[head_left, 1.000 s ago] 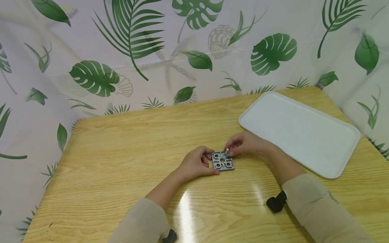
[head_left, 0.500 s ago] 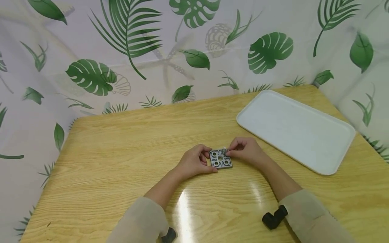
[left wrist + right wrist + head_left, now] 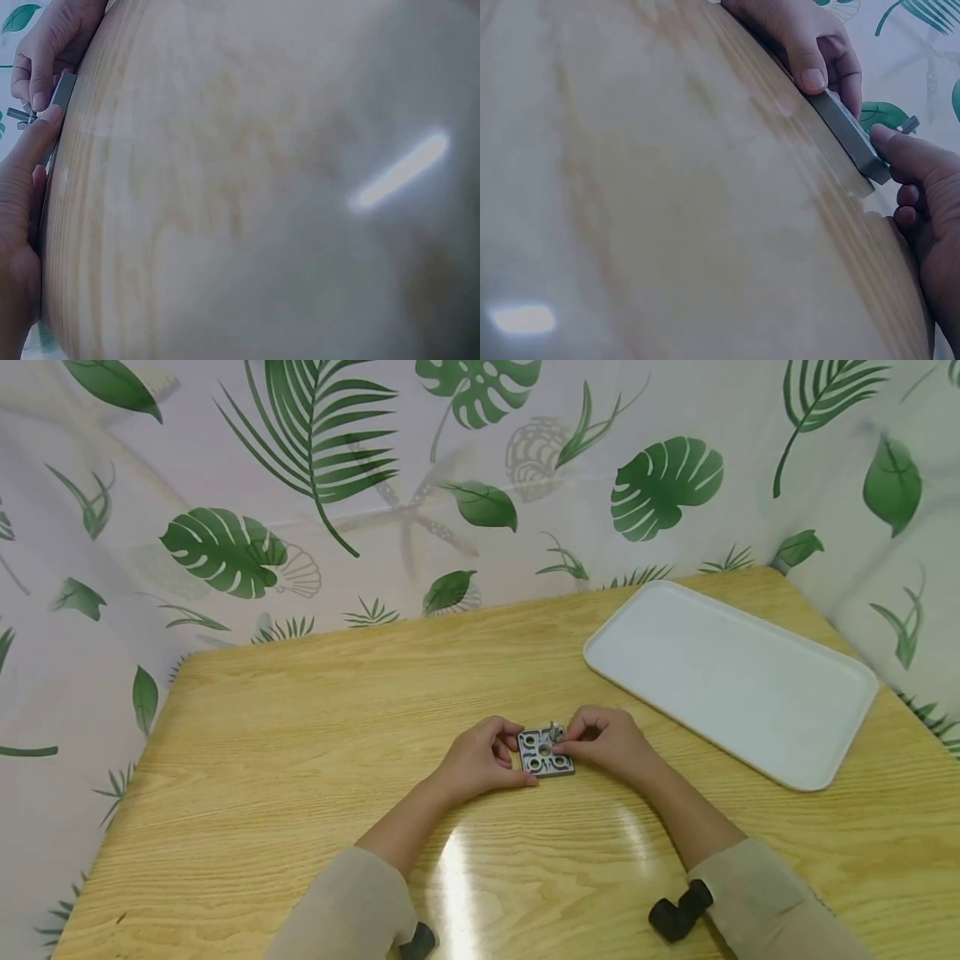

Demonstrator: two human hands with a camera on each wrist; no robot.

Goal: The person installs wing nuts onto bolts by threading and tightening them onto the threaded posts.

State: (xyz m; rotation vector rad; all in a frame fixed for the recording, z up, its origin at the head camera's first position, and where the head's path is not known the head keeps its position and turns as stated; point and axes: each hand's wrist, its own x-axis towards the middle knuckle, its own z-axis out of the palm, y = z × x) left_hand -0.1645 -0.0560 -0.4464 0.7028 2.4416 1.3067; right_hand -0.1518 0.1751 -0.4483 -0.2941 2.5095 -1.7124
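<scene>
A square grey metal plate (image 3: 547,759) with several round holes lies on the wooden table. My left hand (image 3: 476,760) grips its left side, thumb at the near edge and fingers at the far one. At the plate's far right corner stands a small shiny metal fitting (image 3: 555,732) with a stubby post. Thumb and fingers of my right hand (image 3: 607,740) pinch this fitting from the right. The right wrist view shows the plate (image 3: 847,133) edge-on, with the fitting's post (image 3: 910,124) beyond the right thumb. In the left wrist view the fitting (image 3: 20,115) sticks out past both hands.
A white rectangular tray (image 3: 727,681) sits at the back right of the table (image 3: 322,718). Behind the table hangs a leaf-patterned cloth (image 3: 390,527). A black device (image 3: 678,913) is strapped near the right sleeve, and another (image 3: 417,942) near the left.
My right hand has turned and come lower beside the fitting, its thumb now nearer the plate's middle. The left hand keeps its grip. The head view has shifted slightly.
</scene>
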